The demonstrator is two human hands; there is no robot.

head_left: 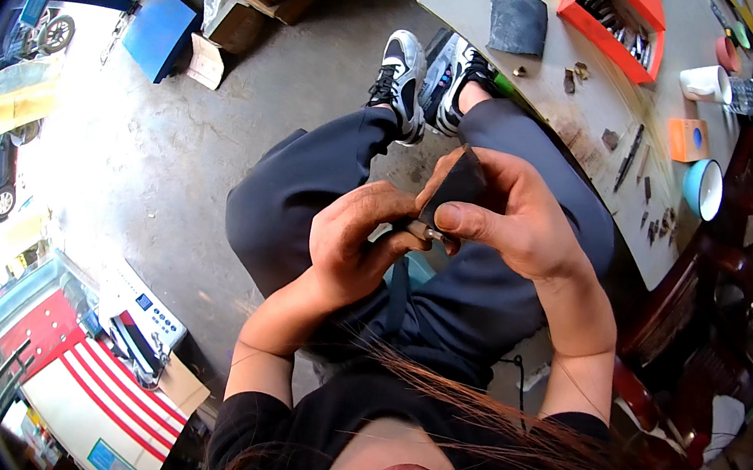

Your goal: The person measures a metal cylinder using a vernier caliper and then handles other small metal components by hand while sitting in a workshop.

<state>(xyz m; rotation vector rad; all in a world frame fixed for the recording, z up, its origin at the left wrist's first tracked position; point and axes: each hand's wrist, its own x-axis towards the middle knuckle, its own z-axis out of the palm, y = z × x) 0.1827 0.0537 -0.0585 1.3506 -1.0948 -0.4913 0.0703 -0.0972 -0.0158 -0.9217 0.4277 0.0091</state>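
I sit with both hands raised over my lap. My right hand (504, 216) pinches a folded piece of dark abrasive sheet (455, 186) between thumb and fingers. My left hand (355, 242) is closed around a small brownish piece (424, 233), whose tip pokes out against the lower edge of the dark sheet. Most of that small piece is hidden inside my fingers.
A grey table (586, 91) stands ahead on the right with another dark sheet (518, 22), a red tray of tools (616, 19), small brown pieces, a white cup (707, 83), an orange block (689, 139) and a blue cup (703, 188). Bare concrete floor lies to the left, boxes beyond.
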